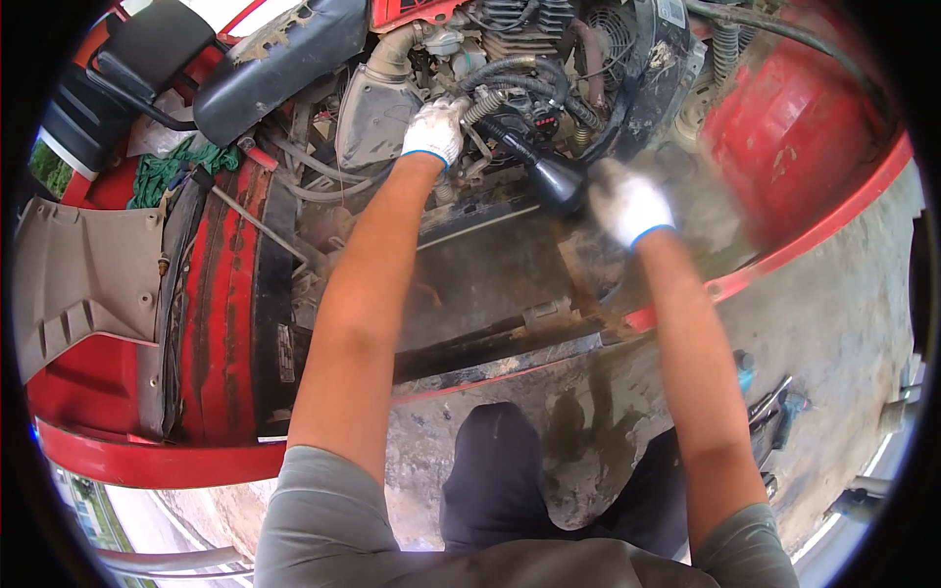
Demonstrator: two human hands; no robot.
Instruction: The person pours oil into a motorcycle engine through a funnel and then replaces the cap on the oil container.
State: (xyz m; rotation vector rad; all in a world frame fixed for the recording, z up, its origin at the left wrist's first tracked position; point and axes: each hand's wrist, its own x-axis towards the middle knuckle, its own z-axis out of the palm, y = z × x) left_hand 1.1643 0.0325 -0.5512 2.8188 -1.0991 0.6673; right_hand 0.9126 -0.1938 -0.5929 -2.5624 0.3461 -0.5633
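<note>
My left hand (pixel 434 130), in a white knit glove with blue cuff, reaches into a grimy engine (pixel 520 44), its fingers curled among hoses and fittings beside a ribbed hose (pixel 484 105); what they hold is hidden. A black funnel (pixel 555 180) with a long ribbed neck lies slanted into the engine, its wide end down to the right. My right hand (pixel 627 204), in a matching glove, is just right of that wide end, smeared by motion; whether it touches the funnel or holds anything I cannot make out.
The red vehicle body (pixel 765 137) curves around the engine bay. At left are a black seat (pixel 260 64), green cloth (pixel 176 171), loose beige panel (pixel 88 274) and long metal bar (pixel 255 218). Tools (pixel 789 416) lie on stained concrete (pixel 843 294) at lower right.
</note>
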